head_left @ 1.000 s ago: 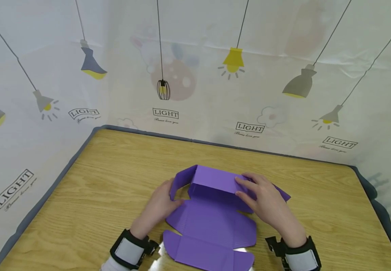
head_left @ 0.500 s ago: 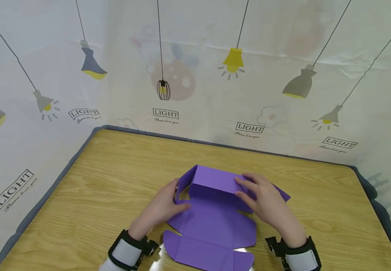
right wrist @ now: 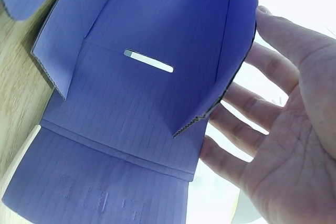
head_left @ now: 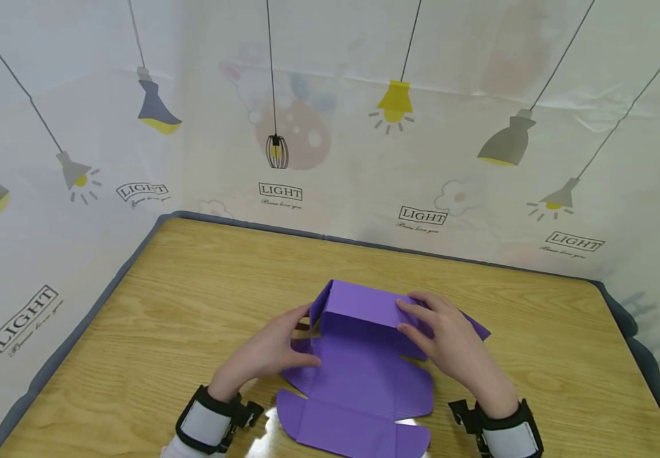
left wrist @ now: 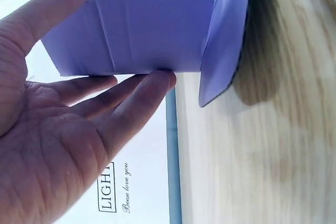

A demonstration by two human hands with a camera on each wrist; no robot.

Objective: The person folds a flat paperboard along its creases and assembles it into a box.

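A purple cardboard box blank [head_left: 358, 375], partly folded, lies on the wooden table with its far panel [head_left: 370, 304] raised and bent over. My left hand [head_left: 267, 346] is at the left end, its straight fingers against the outside of an upturned side flap [left wrist: 152, 35] and its thumb apart from that flap. At the right end, my right hand [head_left: 450, 331] holds the raised panel, with fingertips over its top and front. In the right wrist view, a narrow slot [right wrist: 149, 61] shows in the purple card, and the thumb touches a folded edge.
Another flap [head_left: 477, 326] sticks out beyond the right hand. Near flaps [head_left: 353, 426] spread flat toward the table's front. The wooden table [head_left: 204, 286] has a grey edge strip, backed by a white sheet [head_left: 330, 76] printed with lamps.
The left side flap has swung inward toward the box, pushed by the left hand, whose thumb has come off it. The right hand stays in place.
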